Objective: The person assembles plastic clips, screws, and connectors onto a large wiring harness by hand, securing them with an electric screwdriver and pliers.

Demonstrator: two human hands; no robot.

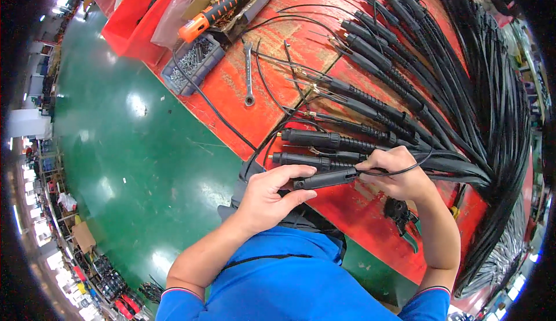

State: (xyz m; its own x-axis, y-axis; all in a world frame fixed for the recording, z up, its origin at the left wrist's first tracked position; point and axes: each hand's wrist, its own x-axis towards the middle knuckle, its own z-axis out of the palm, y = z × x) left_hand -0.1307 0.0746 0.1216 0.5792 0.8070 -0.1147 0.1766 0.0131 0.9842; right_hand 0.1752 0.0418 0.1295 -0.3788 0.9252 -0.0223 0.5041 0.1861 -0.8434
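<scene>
A black plastic cable connector sleeve (331, 178) is held between my hands over the near edge of the red table. My left hand (272, 198) pinches its left end between thumb and fingers. At its right end, my right hand (398, 173) has its fingers closed round the black cable, and a thin black wire (418, 164) loops past that hand. Just beyond lie similar black connectors (310, 139) with ribbed sleeves, some with brass-coloured tips. Farther back, several cables end in bare sleeves and thin wires (362, 51).
A thick bundle of black cables (492, 112) covers the right side. At the far left of the red table (229, 121) are a wrench (249, 75), a bin of screws (194, 60), an orange-and-black power screwdriver (217, 14) and red bins (136, 28). Dark pliers (401, 216) lie near my right forearm.
</scene>
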